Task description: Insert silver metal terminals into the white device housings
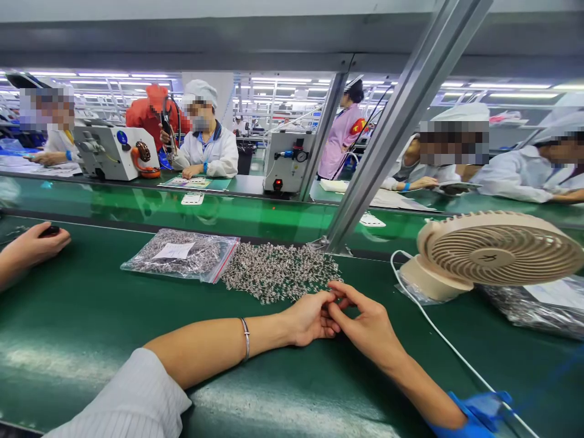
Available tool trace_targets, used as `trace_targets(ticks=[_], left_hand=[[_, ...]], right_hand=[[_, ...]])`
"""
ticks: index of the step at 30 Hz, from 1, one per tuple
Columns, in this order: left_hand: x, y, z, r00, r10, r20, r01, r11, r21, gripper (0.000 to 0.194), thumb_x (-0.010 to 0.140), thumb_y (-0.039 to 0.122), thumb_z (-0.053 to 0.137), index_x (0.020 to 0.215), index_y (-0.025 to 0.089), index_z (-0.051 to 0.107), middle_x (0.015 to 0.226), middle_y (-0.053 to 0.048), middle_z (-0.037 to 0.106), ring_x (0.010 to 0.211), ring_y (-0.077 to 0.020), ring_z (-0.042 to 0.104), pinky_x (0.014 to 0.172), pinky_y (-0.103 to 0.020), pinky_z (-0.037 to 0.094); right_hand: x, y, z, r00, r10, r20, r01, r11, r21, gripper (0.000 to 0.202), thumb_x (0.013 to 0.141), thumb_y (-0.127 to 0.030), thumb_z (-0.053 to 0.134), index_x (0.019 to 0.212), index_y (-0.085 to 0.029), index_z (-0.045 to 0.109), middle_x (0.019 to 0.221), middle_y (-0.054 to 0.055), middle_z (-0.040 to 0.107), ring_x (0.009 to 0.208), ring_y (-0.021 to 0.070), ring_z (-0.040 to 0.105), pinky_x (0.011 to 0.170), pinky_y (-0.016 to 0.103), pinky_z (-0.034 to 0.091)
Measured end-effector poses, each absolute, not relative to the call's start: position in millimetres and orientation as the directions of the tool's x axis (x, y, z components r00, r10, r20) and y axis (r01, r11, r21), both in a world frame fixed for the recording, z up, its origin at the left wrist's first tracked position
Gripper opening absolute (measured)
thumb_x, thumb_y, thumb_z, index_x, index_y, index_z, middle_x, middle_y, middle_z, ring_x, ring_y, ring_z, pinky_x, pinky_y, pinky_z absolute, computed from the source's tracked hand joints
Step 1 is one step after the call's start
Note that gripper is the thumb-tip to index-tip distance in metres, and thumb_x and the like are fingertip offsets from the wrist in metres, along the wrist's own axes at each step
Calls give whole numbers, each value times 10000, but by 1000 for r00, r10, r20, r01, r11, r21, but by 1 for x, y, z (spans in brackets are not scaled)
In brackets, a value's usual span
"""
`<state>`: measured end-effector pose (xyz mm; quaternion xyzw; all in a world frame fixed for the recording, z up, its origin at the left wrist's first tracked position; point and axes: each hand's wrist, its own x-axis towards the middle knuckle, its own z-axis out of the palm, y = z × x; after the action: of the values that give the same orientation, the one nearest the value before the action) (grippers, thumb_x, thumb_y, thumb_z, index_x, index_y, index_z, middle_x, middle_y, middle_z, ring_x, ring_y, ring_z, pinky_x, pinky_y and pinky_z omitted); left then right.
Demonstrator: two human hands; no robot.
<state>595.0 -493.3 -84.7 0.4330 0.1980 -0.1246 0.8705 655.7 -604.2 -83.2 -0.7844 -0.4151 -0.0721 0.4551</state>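
My left hand [310, 319] is turned palm up just in front of a pile of small metal parts [278, 271], its fingers curled in and its thumb near the other hand's fingertips. My right hand [367, 319] reaches in from the right, thumb and index finger drawn together at the left hand's fingers. Whatever lies between the fingertips is too small or hidden to make out. Touching the pile on its left is a clear zip bag [180, 252] full of similar metal parts, with a white label on top.
A beige fan [497, 249] stands at right, its white cable [449, 344] running forward across the green table. Behind it lies another filled bag [538, 310]. A slanted metal post [387, 134] rises behind the pile. A co-worker's hand [39, 246] holds something dark at far left.
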Motion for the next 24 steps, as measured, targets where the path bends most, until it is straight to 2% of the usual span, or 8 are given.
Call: trace_targets(ticks=[3, 9, 18, 24], left_hand=[[594, -495, -80, 877, -35, -480, 403, 598, 693, 291, 905, 380, 461, 782, 123, 524, 620, 40, 461, 505, -53, 415, 481, -189, 368], [591, -498, -71, 858, -18, -513, 420, 599, 682, 290, 920, 344, 437, 747, 123, 513, 577, 53, 423, 475, -48, 388, 454, -178, 342], [590, -499, -69, 855, -2, -518, 415, 601, 683, 311, 914, 336, 452, 684, 128, 476, 564, 57, 410, 473, -45, 385, 453, -174, 345], [590, -500, -71, 869, 0, -495, 391, 615, 685, 268, 915, 323, 450, 745, 124, 511, 564, 60, 410, 460, -43, 372, 450, -174, 342]], right_hand=[[656, -604, -83, 622, 594, 510, 735, -218, -642, 282, 696, -280, 514, 925, -183, 646, 744, 34, 671, 578, 145, 585, 604, 288, 522], [656, -604, -75, 578, 653, 488, 765, -226, -603, 96, 689, -251, 514, 725, -213, 594, 708, 18, 638, 645, 156, 584, 626, 283, 488], [657, -604, -76, 599, 678, 426, 715, -214, -666, 48, 701, -252, 523, 686, -213, 546, 757, 21, 634, 698, 155, 599, 666, 278, 484], [657, -604, -76, 617, 671, 412, 688, -206, -696, 52, 689, -256, 524, 671, -208, 535, 754, 26, 628, 698, 158, 598, 667, 281, 487]])
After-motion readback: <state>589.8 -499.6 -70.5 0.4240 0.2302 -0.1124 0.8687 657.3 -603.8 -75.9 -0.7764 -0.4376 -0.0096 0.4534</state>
